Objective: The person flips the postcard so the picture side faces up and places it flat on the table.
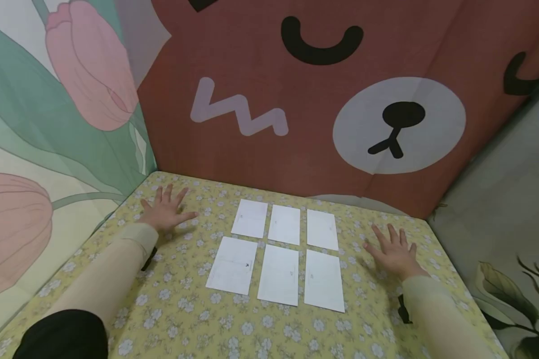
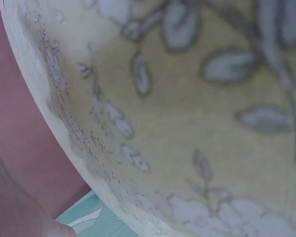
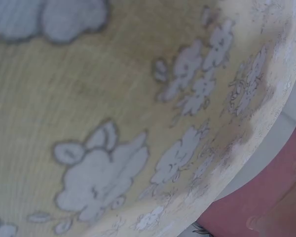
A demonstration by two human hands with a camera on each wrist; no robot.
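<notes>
Several white paper cards lie flat on the flowered tablecloth, in two rows of three. The back row has a left card, a middle card and a right card. In front are a left card with a small dark mark, a middle card and a right card. To the left of the cards, my left hand has its fingers spread and holds nothing. My right hand is likewise spread, off to the right of them.
A brown cloth with a bear's face hangs behind the table. Tulip-printed fabric stands at the left, and a grey leaf-patterned surface borders the right edge. Both wrist views show mostly tablecloth close up.
</notes>
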